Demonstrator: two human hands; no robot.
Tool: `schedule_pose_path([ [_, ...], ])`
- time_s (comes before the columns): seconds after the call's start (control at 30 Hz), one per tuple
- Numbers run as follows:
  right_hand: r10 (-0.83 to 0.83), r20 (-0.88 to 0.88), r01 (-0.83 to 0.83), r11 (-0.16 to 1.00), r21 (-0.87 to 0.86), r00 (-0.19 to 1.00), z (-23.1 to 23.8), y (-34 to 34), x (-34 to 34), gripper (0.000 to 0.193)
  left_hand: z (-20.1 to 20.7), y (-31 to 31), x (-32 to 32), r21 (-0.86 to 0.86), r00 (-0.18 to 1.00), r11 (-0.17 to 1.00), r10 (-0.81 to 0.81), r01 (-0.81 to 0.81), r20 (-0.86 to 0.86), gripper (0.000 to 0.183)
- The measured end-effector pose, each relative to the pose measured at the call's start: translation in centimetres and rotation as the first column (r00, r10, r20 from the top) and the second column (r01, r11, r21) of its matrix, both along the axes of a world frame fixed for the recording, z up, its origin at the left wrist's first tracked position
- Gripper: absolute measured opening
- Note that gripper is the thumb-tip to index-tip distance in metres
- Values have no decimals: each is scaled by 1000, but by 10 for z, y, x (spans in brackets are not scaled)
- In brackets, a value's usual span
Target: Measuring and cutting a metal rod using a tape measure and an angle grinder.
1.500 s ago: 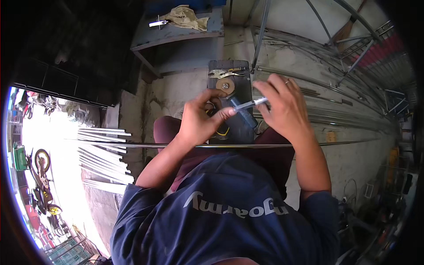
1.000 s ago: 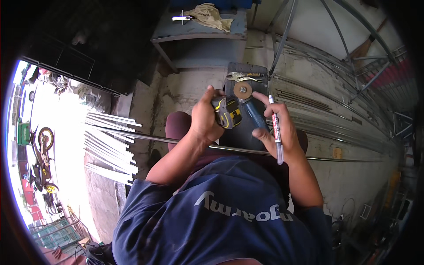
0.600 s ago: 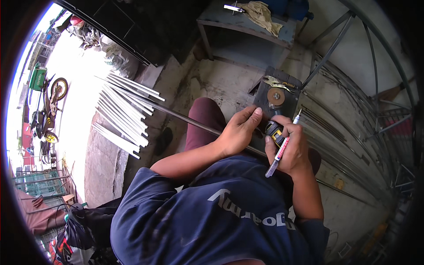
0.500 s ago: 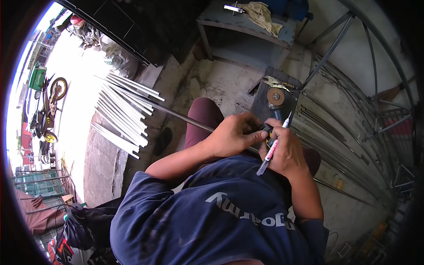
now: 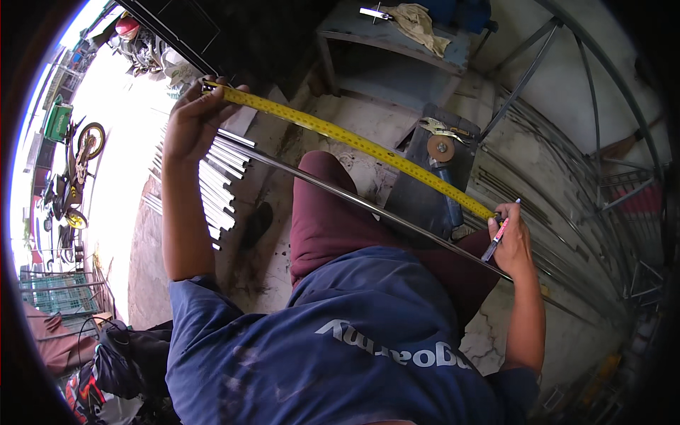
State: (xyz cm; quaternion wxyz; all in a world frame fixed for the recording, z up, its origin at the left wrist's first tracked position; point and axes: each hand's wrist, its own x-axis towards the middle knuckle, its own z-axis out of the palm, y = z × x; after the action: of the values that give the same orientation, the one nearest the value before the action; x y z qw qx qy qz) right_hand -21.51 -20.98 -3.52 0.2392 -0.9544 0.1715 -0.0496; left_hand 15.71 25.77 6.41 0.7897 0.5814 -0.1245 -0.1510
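Note:
A yellow tape measure (image 5: 354, 140) is stretched slantwise in front of me. My left hand (image 5: 190, 124), raised at the upper left, pinches the hook end of its blade. On the right, my right hand (image 5: 513, 241) closes round the tape's case, which the fingers mostly hide. That hand also keeps a white marker pen (image 5: 495, 241), which sticks out from between the fingers. Beneath the blade, a long shiny metal tube (image 5: 354, 199) lies across my thighs, roughly parallel to it but apart from it.
An angle grinder (image 5: 445, 177) with a brown disc and locking pliers (image 5: 440, 129) rest on a dark board ahead. Many pale tubes (image 5: 212, 191) lie at left. A metal table (image 5: 389, 46) holding a cloth stands farther off. Steel framework (image 5: 525, 79) and rods occupy the right.
My hands were together at the tape's case and have moved apart, the left up and leftward, the right rightward. A long length of yellow blade is now drawn out.

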Motion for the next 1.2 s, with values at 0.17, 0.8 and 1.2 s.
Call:
schedule_pose_path([
  [0.17,-58,-39,60,996,59,998,-16,-57,-61,25,9,141,120,-33,968,968,249,-249,2,38],
  [0.8,-199,-188,198,980,-24,962,-28,70,-61,26,-206,-54,-194,-108,949,993,15,-51,-314,41],
  [1.2,-210,-18,203,962,-183,977,-15,105,-12,27,-162,-43,-101,80,897,912,411,-403,-161,37],
])
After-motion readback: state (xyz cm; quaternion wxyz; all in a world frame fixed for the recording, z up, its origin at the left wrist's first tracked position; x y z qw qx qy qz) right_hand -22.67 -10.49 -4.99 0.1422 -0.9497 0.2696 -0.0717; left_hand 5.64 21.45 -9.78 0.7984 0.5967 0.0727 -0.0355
